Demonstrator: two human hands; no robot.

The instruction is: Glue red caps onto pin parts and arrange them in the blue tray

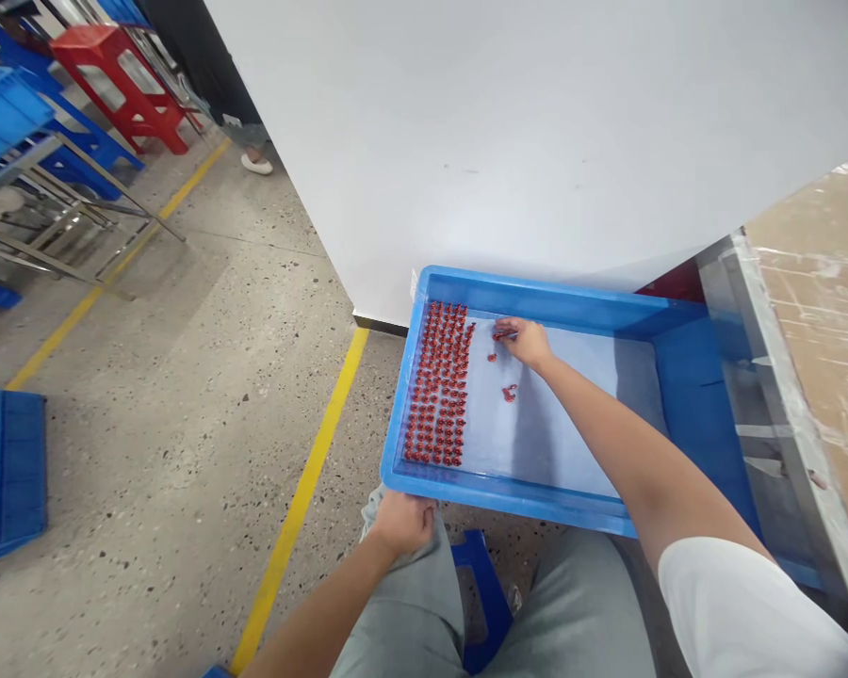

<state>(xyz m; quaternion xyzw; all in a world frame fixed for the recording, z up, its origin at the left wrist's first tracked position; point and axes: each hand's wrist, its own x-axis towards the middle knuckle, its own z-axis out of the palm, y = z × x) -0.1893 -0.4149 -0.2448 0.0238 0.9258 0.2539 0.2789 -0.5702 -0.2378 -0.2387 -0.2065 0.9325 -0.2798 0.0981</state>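
- Blue tray [396, 443]: against the white panel [523, 141], holding the red pieces.
- Left hand [402, 524]: curled at the tray's near left corner; whether it grips the rim, I cannot tell.
- Red pieces [438, 386]: in close rows along the tray's left end.
- Loose red pieces [492, 358]: a few, right of the rows.
- Right hand [527, 342]: fingers bunched, red at their tips; I cannot tell how firmly held.

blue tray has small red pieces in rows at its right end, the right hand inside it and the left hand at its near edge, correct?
Not quite: the head view shows the rows of small red pieces at the left end of the blue tray. The right hand is inside it and the left hand at its near edge.
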